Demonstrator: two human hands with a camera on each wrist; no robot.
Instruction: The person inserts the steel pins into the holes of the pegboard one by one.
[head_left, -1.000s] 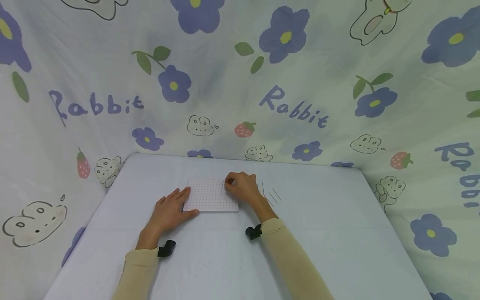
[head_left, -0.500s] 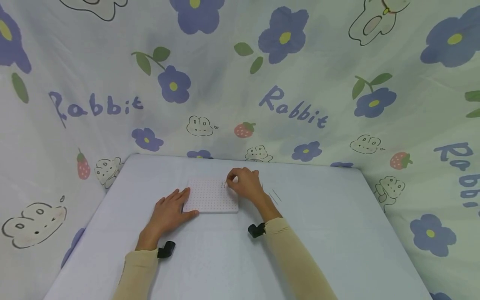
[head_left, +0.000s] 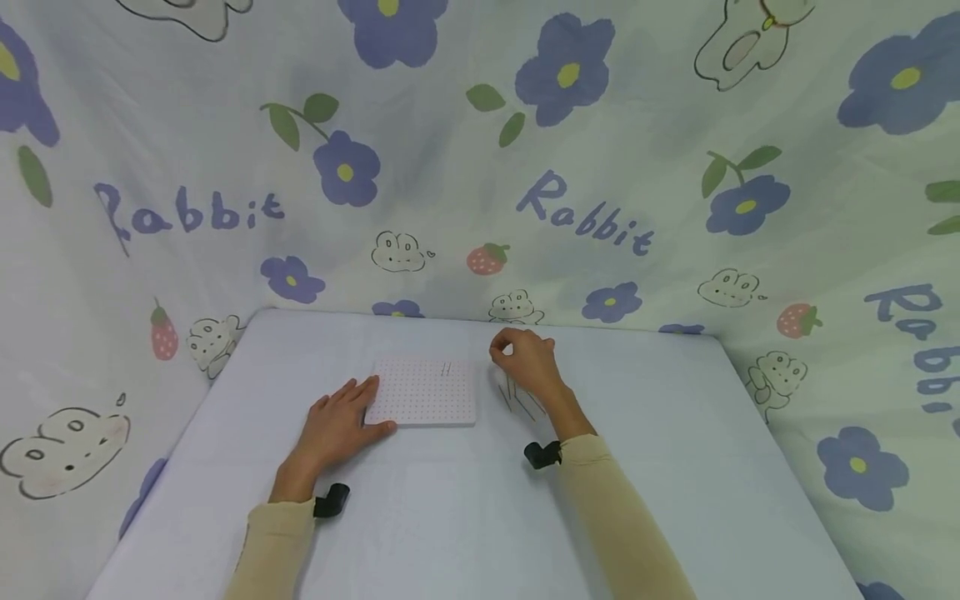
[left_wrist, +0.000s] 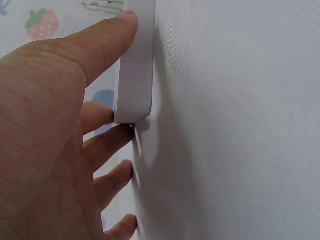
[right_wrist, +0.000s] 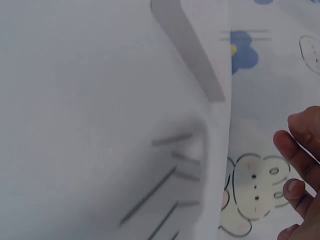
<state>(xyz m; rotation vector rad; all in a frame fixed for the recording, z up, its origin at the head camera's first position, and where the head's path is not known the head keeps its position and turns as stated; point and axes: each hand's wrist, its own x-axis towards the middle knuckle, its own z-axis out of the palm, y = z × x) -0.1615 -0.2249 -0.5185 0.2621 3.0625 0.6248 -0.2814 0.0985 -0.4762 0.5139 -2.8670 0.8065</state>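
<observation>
A white pegboard (head_left: pixel 420 400) with a grid of small holes lies on the table. Two thin dark sticks (head_left: pixel 446 369) stand upright near its far right corner. My left hand (head_left: pixel 337 427) rests at the board's left side with fingers extended, its thumb (left_wrist: pixel 107 42) against the front edge in the left wrist view. To the right of the board, my right hand (head_left: pixel 528 364) hovers above several loose thin sticks (right_wrist: pixel 147 196). Thumb and forefinger are bent close together, and nothing shows between them. The hand partly hides the loose sticks in the head view.
A white cloth-covered table (head_left: pixel 450 517) extends around the board. Behind it and at both sides hangs a curtain (head_left: pixel 450 167) printed with flowers and rabbits. Each wrist carries a small black camera (head_left: pixel 542 455).
My right hand has drawn away from the board, moving right over the loose sticks. Both upright sticks now show uncovered on the board. The left hand has stayed in place.
</observation>
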